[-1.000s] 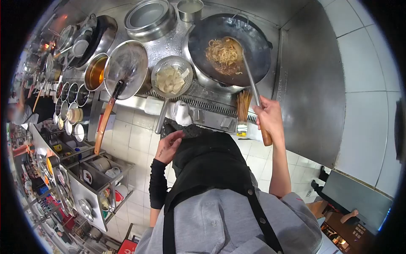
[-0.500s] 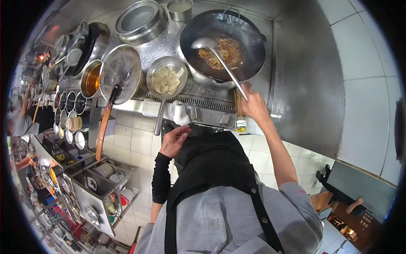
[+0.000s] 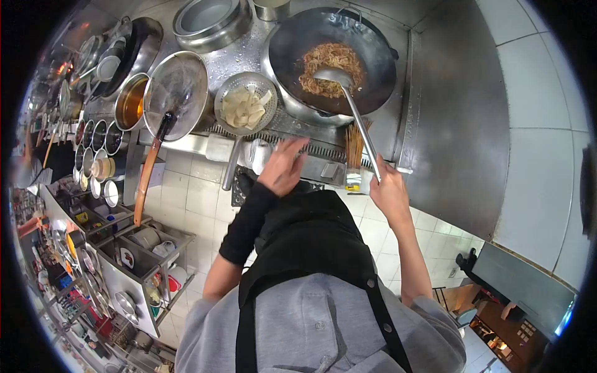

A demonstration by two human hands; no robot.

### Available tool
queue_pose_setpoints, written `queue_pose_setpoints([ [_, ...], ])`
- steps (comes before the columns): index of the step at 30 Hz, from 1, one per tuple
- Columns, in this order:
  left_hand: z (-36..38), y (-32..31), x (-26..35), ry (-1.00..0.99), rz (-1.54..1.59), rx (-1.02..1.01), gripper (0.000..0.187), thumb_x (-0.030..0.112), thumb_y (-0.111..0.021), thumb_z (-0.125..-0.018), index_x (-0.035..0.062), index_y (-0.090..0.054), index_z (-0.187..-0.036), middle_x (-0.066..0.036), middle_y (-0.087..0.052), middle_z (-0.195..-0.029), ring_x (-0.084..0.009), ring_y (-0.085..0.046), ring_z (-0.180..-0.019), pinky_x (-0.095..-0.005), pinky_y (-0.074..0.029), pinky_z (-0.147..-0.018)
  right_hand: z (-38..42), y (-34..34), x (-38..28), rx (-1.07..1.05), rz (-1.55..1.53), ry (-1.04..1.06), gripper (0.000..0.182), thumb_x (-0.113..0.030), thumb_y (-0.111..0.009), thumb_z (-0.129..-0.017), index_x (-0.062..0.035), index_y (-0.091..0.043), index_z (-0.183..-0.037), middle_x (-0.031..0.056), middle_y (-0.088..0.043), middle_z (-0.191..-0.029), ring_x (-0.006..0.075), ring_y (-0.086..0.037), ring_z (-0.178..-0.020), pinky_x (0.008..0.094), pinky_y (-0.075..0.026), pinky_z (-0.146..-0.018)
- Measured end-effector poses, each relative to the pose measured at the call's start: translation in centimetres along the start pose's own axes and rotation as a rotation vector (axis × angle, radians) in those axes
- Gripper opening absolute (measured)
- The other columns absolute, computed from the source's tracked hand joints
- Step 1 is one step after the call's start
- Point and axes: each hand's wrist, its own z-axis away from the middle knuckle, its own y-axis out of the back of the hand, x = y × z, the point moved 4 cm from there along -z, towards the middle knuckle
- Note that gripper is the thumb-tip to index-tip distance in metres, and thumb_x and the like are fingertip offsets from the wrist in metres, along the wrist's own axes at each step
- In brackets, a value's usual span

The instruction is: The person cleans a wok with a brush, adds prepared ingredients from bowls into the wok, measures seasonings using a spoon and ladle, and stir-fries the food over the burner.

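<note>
My right hand [image 3: 390, 193] is closed around the end of a long metal ladle [image 3: 362, 121]. The ladle's bowl rests face down on brown shredded, noodle-like food [image 3: 333, 56] in a dark wok [image 3: 380, 74] on the stove. My left hand [image 3: 285, 166], slightly blurred, hovers at the stove's front edge with fingers stretched out and nothing in it. Close to it are a folded white cloth [image 3: 259, 155] and the handle of a perforated strainer [image 3: 225, 93]. Flat pale pieces [image 3: 244, 110] of food lie in that strainer.
Left of the strainer, a fine-mesh sieve [image 3: 180, 87] with a long wooden handle sticks out past the stove edge, beside a pot of amber liquid [image 3: 123, 110]. Thin sticks [image 3: 356, 146] stand upright by the wok. Metal pots [image 3: 214, 42] sit behind.
My right hand has drawn back toward me, pulling the ladle bowl right and down across the food. The food is more spread out. My left hand has risen toward the stove.
</note>
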Motion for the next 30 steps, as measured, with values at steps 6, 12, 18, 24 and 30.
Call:
queue_pose_setpoints([
  [6,-10.9,-6.4,-2.4,-0.081,-0.499,-0.145,0.022,0.011,-0.061,-0.09,0.0039,-0.069,-0.109,-0.015,-0.067,-0.108,-0.0369,-0.064,-0.103,-0.0477,-0.051,-0.095,-4.9,-3.1,0.0,0.041,-0.017,-0.047,0.052,0.0,-0.059,-0.079,0.0125,-0.055,-0.13,0.0312,-0.067,-0.085,0.0473,-0.069,-0.08,0.0537,-0.056,-0.074],
  [12,-11.4,-7.0,-3.3,0.032,-0.329,0.017,0.016,0.009,-0.065,-0.081,0.0111,-0.071,-0.095,-0.012,-0.066,-0.104,-0.0357,-0.066,-0.101,-0.0487,-0.057,-0.081,2.2,1.7,-0.7,0.042,-0.116,-0.105,0.057,0.003,-0.061,-0.08,0.0071,-0.055,-0.136,0.0318,-0.067,-0.094,0.047,-0.068,-0.079,0.0514,-0.056,-0.077],
  [18,-7.9,-7.4,-1.7,-0.078,-0.301,0.011,0.052,0.019,-0.059,-0.095,-0.0023,-0.047,-0.142,-0.021,-0.049,-0.146,-0.0449,-0.055,-0.121,-0.051,-0.048,-0.101,0.4,1.3,0.6,-0.096,-0.34,-0.182,0.052,-0.003,-0.061,-0.08,0.007,-0.06,-0.132,0.031,-0.063,-0.076,0.0407,-0.069,-0.071,0.0453,-0.053,-0.071],
  [24,3.5,1.0,-0.3,0.156,-0.026,-0.081,0.049,0.002,-0.056,-0.091,-0.004,-0.051,-0.139,-0.027,-0.054,-0.139,-0.0462,-0.051,-0.129,-0.0482,-0.046,-0.106,-4.2,-2.6,-0.4,0.253,-0.387,-0.34,0.035,-0.002,-0.06,-0.083,0.0073,-0.063,-0.117,0.0311,-0.064,-0.072,0.0457,-0.068,-0.067,0.0497,-0.051,-0.061],
  [30,14.0,14.8,-11.1,0.443,-0.36,0.359,0.063,-0.002,-0.066,-0.087,0.0055,-0.048,-0.147,-0.02,-0.053,-0.143,-0.0392,-0.051,-0.131,-0.0458,-0.045,-0.106,-9.3,-3.6,2.8,-0.006,-0.797,-0.42,0.041,-0.001,-0.06,-0.086,0.0075,-0.063,-0.126,0.0112,-0.058,-0.056,0.017,-0.059,-0.044,0.0384,-0.046,-0.041],
])
